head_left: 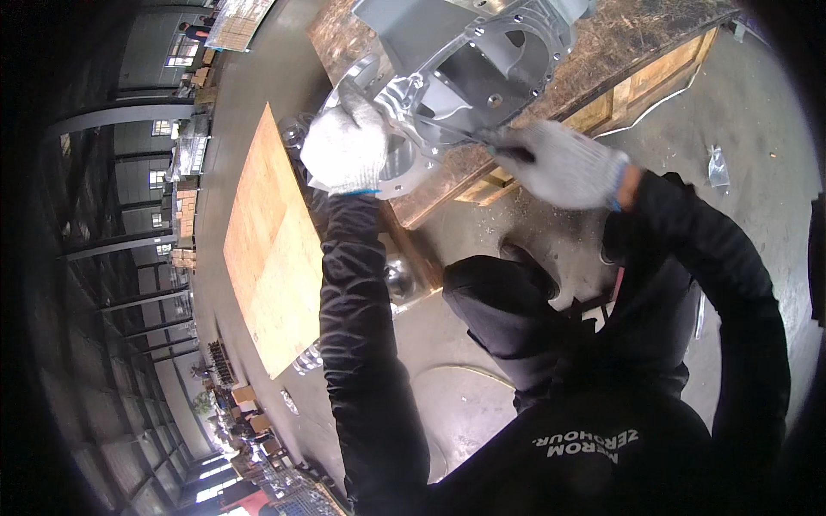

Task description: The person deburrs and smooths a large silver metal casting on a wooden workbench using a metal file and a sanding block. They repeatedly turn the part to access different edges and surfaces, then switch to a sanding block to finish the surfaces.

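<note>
A large silver-grey metal casting with round openings and bolt holes rests on a worn wooden bench. My left hand, in a white knit glove, grips the rim of its near left flange. My right hand, gloved too, is closed round the dark handle of a thin-shafted hand tool. The tool's shaft points left, into the casting's near opening. Its tip is hard to make out against the metal, so I cannot tell its exact kind.
The bench top is brown and scuffed, with a wooden frame below. Left of the bench lies a plywood sheet, with shiny metal parts beside its edge. A clear plastic bag lies on the floor at right. Stacked goods line the far left.
</note>
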Available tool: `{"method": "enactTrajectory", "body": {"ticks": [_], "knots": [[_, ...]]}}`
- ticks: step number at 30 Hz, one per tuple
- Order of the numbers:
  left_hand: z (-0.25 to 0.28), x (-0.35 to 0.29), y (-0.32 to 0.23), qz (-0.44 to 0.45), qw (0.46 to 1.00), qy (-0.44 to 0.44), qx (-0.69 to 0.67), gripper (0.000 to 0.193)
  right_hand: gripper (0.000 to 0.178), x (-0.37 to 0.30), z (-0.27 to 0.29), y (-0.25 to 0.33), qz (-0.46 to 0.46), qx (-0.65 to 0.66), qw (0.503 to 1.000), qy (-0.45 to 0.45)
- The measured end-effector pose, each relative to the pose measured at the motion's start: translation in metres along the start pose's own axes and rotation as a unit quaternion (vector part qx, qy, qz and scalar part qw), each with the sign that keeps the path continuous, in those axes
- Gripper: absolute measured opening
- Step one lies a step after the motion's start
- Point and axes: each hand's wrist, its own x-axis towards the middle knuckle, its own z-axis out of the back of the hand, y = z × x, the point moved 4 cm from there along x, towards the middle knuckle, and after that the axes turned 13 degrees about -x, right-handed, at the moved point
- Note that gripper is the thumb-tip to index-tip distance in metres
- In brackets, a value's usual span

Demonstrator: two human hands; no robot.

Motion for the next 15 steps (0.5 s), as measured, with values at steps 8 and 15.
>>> {"method": "enactTrajectory", "body": {"ticks": [8, 15], "knots": [[0.004, -0.001, 0.006, -0.112, 0.986, -0.018, -0.118, 0.029, 0.038, -0.006, 0.015, 0.006, -0.013, -0.027, 0.997, 0.078], [0.011, 0.003, 0.007, -0.023, 0.993, 0.069, -0.091, 0.049, 0.042, 0.006, 0.033, 0.020, -0.065, 0.081, 0.986, 0.129]]}}
